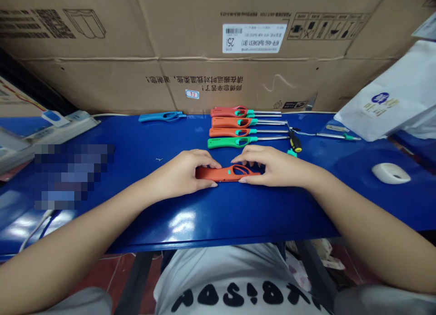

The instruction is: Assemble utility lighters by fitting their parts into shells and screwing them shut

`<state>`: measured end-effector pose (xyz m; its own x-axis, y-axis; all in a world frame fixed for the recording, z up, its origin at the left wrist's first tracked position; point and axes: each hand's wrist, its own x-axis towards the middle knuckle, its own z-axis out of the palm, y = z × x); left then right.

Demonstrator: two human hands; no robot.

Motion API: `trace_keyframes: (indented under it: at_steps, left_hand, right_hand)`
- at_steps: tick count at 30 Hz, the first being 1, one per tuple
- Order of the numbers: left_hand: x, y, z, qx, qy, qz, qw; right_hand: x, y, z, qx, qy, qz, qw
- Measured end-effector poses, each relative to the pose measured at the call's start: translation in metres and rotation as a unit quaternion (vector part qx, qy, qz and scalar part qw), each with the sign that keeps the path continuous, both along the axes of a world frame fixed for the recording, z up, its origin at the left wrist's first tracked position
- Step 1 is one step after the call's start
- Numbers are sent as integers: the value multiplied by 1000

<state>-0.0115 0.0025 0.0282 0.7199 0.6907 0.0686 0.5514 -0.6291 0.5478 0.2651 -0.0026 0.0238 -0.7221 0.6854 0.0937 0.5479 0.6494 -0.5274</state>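
Note:
An orange lighter body (227,173) with a teal trigger lies flat on the blue table (211,215) between both hands. My left hand (185,172) pinches its left end, thumb below and fingers over the top. My right hand (272,166) grips its right end, fingers curled over the trigger loop. Behind the hands lies a row of long-nosed lighters: three orange ones (231,121) and a green one (231,142), their metal nozzles pointing right. A blue lighter handle (160,117) lies alone further left.
A small screwdriver with a yellow-and-black handle (294,142) and a thin green-tipped tool (335,135) lie to the right of the row. A white oval object (390,173) sits at right, a white paper bag (391,101) behind it. Cardboard boxes (204,47) wall the back. A power strip (54,124) sits at left.

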Motion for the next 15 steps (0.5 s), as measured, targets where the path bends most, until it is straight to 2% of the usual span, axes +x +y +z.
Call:
trace_keyframes:
  at_steps: [6,15]
  left_hand:
    - [-2,2,0,15,19,2,1000]
    - [-8,1,13,23,50,0,999]
  right_hand:
    - [-9,-2,-12,1,-3,-14,1000]
    - [-15,-4,-13,41,36,-15,998]
